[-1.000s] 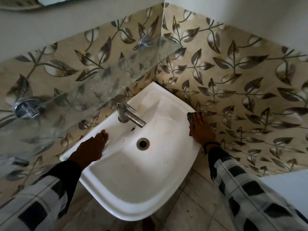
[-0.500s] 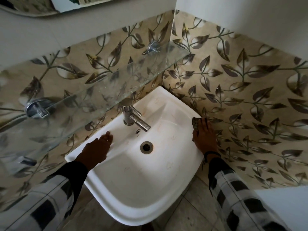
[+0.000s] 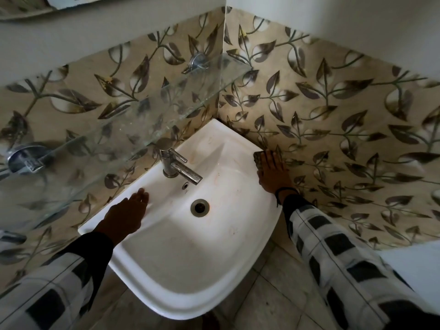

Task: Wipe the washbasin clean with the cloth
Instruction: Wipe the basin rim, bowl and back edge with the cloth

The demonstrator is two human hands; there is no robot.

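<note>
Tiled wall (image 3: 333, 129): beige tiles with a dark leaf pattern line both sides of the corner where the basin sits.
Washbasin (image 3: 181, 303): white and set into the corner, with its back ledge against one wall and its right rim just beside the other. Faint orange-brown smears mark the ledge beside the tap and the bowl around the drain.
Glass shelf (image 3: 119, 139): clear and streaked, fixed to the left wall above the tap on two chrome brackets.
Sleeves: both forearms wear a black-and-white check, the right sleeve (image 3: 345, 258) reaching in over the floor tiles and the left sleeve (image 3: 47, 282) coming in from the lower left.
Left grip (image 3: 126, 213): open and holding nothing. It lies palm down on the basin's left ledge, fingers straight and together, pointing toward the tap and well apart from the cloth.
Right grip (image 3: 271, 171): open and flat, fingers straight. It presses the cloth onto the right rim close to the wall, and a dark band circles the wrist.
Tap (image 3: 177, 166): chrome, upright on the back ledge between the two grips, with its spout angled over the bowl.
Cloth (image 3: 257, 157): dark and brownish, lying on the right rim under the right grip. Only its far and left edges show past the fingertips, and the rest is hidden.
Drain (image 3: 199, 207): a round metal ring in the bowl below the spout.
Overflow hole (image 3: 185, 185): small, just above the drain.
</note>
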